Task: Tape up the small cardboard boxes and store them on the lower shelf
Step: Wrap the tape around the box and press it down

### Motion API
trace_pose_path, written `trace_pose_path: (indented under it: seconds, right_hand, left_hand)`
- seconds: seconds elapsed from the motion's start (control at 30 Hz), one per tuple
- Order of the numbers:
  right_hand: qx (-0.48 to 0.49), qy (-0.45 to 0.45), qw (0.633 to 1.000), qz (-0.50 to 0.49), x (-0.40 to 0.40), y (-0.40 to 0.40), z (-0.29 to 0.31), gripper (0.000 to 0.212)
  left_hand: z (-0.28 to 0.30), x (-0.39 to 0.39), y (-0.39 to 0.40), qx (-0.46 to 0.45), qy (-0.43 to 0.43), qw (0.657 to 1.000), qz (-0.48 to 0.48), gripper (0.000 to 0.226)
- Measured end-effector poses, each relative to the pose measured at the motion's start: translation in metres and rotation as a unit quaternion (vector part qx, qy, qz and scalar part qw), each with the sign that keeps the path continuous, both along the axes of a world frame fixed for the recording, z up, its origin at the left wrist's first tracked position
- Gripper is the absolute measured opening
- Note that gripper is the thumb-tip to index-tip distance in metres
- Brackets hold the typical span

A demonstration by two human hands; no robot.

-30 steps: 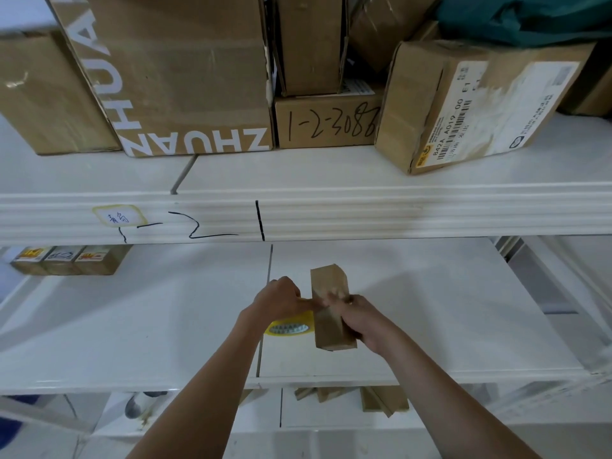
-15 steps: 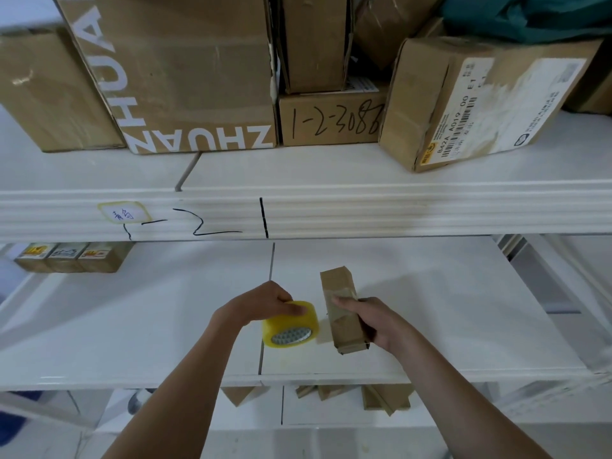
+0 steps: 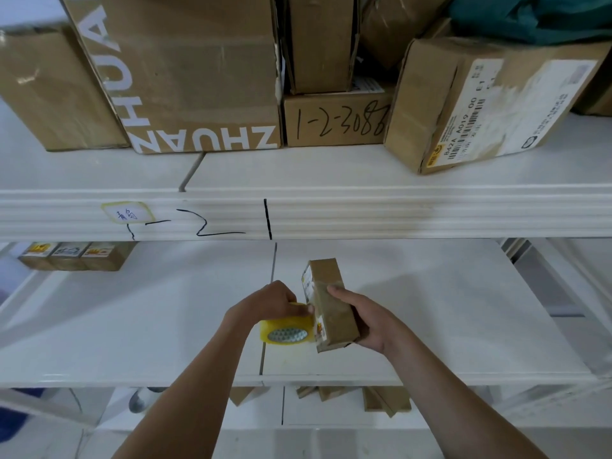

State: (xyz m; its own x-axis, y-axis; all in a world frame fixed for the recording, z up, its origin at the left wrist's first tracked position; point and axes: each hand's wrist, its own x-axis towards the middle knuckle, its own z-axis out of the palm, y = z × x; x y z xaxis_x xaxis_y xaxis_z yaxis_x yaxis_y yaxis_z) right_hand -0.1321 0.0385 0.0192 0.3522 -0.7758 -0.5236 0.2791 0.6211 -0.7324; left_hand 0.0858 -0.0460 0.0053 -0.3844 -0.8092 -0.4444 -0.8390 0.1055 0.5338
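Note:
My right hand [image 3: 367,323] grips a small oblong cardboard box [image 3: 331,303] from its right side, thumb lying across the top face, above the white middle shelf [image 3: 447,326]. The box is tilted, its far end raised. My left hand [image 3: 268,303] holds a yellow roll of clear tape [image 3: 286,327] pressed against the box's left side near its labelled face. Three small boxes with coloured labels [image 3: 74,255] stand in a row at the back left of the same shelf.
Large cardboard boxes [image 3: 185,74] crowd the upper shelf, whose front rail [image 3: 364,213] hangs just above my hands. Flat cardboard pieces [image 3: 374,399] lie on the lower shelf under the middle one. A shelf upright [image 3: 563,286] stands at the right.
The tape roll went away from the box to the left, then came back against its left side. The box has turned so its labelled side face shows.

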Motion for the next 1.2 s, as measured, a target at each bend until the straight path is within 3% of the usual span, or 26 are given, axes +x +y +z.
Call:
trace_pose_path:
  seconds: [0.13,0.33,0.47,0.73,0.87,0.97,1.1,1.2]
  right_hand:
    - [-0.008,0.012,1.000,0.006,-0.007,0.001,0.001,0.063]
    - [-0.054,0.180,0.982,-0.010,-0.001,0.001,0.008,0.063]
    - [-0.080,0.279,0.954,-0.076,0.018,-0.002,0.006,0.053]
    - [-0.037,0.274,0.959,-0.062,-0.010,-0.006,0.006,0.038]
    - [-0.031,0.260,0.964,-0.044,-0.017,-0.008,0.006,0.037]
    - [-0.024,0.219,0.975,-0.044,-0.021,-0.009,0.010,0.037]
    - [-0.033,0.159,0.986,-0.035,-0.024,-0.008,0.011,0.038]
    - [-0.045,0.123,0.991,-0.037,-0.023,-0.005,0.009,0.048]
  left_hand:
    - [-0.003,-0.001,0.000,-0.022,-0.003,1.000,0.018,0.078]
    - [-0.005,-0.003,-0.003,-0.051,-0.033,0.998,0.017,0.090]
    - [-0.004,-0.015,-0.001,-0.087,-0.049,0.995,0.030,0.059]
    - [0.006,0.008,-0.004,0.031,0.020,0.999,0.010,0.042]
    - [0.005,0.018,-0.005,0.047,0.062,0.997,0.024,0.047]
    - [0.000,0.021,-0.007,0.035,0.038,0.998,0.036,0.056]
    - [-0.006,0.020,-0.007,-0.016,-0.064,0.997,0.033,0.069]
    - [-0.005,0.018,-0.005,-0.015,-0.059,0.998,0.013,0.070]
